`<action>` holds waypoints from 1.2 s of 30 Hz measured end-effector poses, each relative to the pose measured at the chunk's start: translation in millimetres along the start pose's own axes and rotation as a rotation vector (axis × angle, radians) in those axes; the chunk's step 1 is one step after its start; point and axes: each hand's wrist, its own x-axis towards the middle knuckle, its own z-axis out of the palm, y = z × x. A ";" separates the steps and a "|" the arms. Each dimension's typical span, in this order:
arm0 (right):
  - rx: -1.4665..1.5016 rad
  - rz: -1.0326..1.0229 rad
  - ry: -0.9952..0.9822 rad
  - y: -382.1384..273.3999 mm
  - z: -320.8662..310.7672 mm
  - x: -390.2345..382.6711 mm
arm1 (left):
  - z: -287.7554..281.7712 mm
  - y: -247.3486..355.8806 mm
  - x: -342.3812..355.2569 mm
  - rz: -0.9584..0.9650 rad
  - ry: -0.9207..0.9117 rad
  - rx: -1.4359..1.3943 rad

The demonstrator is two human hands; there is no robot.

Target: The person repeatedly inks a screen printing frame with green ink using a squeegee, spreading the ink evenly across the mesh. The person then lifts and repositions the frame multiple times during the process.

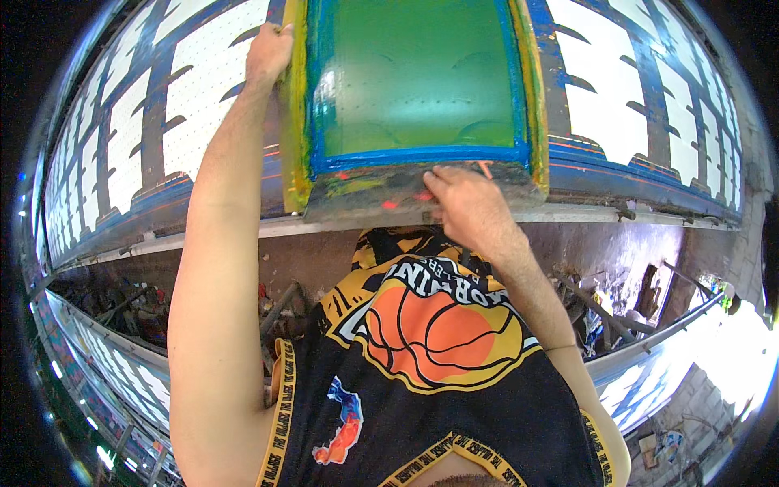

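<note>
Upper left, the left hand clenches a green, yellow-edged rectangular screen; centre, the right hand half-curls against it, grip unclear.

This looks like a printing workshop. A flat green screen with a paint-smeared yellow frame is at top middle. White flat shapes line a long dark table, upper left and right.

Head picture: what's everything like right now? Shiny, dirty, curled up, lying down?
Green rectangular screen: shiny, blue-bordered.
Yellow-and-dark frame around it: smeared with paint.
Left bare hand: curled on the frame's left side.
Right bare hand: fingers at the frame's near edge.
White cut-out pieces: lying in rows.
Long dark-blue table: paint-streaked.
Black-and-yellow sleeveless shirt: being worn.
</note>
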 end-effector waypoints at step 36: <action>0.345 0.274 0.729 190.4 -59.0 -28.1 | 6.2 -45.0 35.8 0.066 0.011 -0.189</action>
